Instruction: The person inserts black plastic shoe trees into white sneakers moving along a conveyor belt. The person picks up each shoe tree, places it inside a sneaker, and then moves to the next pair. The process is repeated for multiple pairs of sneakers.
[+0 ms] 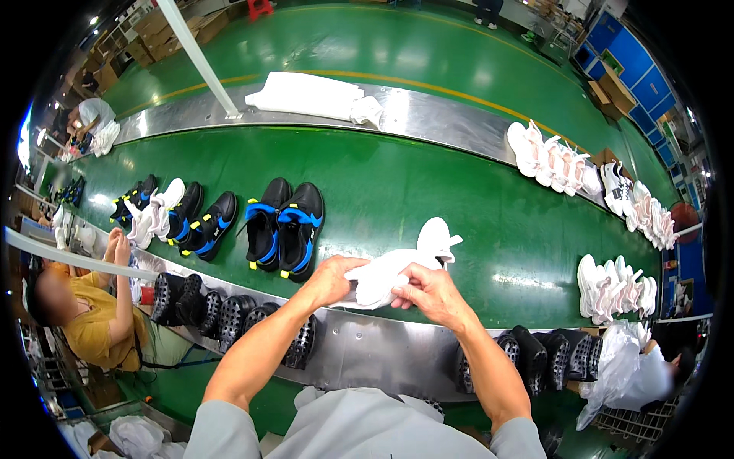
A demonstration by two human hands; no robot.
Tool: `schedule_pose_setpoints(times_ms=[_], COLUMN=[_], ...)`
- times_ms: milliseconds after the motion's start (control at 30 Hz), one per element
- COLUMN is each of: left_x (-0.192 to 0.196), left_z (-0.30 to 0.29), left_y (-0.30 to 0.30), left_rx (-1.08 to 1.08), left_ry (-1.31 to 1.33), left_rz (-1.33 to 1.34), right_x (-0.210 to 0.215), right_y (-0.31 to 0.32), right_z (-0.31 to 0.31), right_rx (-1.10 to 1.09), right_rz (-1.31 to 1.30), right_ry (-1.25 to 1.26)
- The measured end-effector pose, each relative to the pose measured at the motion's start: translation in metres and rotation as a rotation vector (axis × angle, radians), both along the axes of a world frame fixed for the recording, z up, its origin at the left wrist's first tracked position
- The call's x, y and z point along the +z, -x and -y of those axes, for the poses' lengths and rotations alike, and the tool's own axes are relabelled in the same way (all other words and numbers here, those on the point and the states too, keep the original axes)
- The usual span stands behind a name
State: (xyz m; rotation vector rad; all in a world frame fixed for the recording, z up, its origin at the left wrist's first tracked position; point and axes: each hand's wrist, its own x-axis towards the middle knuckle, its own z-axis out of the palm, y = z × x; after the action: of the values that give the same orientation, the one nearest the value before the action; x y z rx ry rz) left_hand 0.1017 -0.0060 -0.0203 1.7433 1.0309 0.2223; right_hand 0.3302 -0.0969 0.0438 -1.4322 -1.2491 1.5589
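Observation:
Over the near edge of the green belt, a white shoe [381,274] lies between my two hands. Fingers of my left hand [330,280] grip its left end. From the right, my right hand [433,294] pinches its near side with thumb and fingers. Just beyond, partly hidden behind it, is a second white shoe [436,236] with a strap or tab sticking out to the right. A pair of black and blue sneakers [300,232] with yellow tabs stands on the belt left of my hands.
More black and blue sneakers [208,226] stand farther left, near a person in a yellow shirt [103,325]. Black shoe lasts [234,320] line the near metal ledge [367,340] on both sides. White and pink sneakers [547,162] fill the right; white sheeting [306,95] lies across the far ledge.

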Motion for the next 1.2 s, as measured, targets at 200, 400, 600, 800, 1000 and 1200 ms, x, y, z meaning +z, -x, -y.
schedule_pose_setpoints(times_ms=[200, 400, 600, 800, 1000, 1200], left_x=[-0.011, -0.001, 0.014, 0.019, 0.018, 0.027], left_z=[0.007, 0.007, 0.007, 0.007, 0.008, 0.008], left_y=[0.014, 0.008, 0.003, 0.005, 0.002, 0.004], left_rx=[-0.151, -0.332, -0.455, -0.533, -0.522, -0.493], left_ry=[-0.395, -0.561, -0.671, -0.697, -0.719, -0.703], left_rz=[0.012, 0.039, 0.058, 0.086, 0.099, 0.038], right_x=[0.021, 0.022, 0.008, 0.001, 0.002, -0.013], right_y=[0.015, 0.022, 0.023, 0.028, 0.035, 0.035], right_z=[0.013, 0.015, 0.013, 0.009, 0.001, -0.004], right_rx=[0.181, 0.203, 0.134, 0.079, 0.135, 0.092], right_rz=[0.351, 0.399, 0.189, 0.054, 0.156, 0.127], right_ry=[-0.230, -0.190, 0.048, 0.233, 0.343, 0.351])
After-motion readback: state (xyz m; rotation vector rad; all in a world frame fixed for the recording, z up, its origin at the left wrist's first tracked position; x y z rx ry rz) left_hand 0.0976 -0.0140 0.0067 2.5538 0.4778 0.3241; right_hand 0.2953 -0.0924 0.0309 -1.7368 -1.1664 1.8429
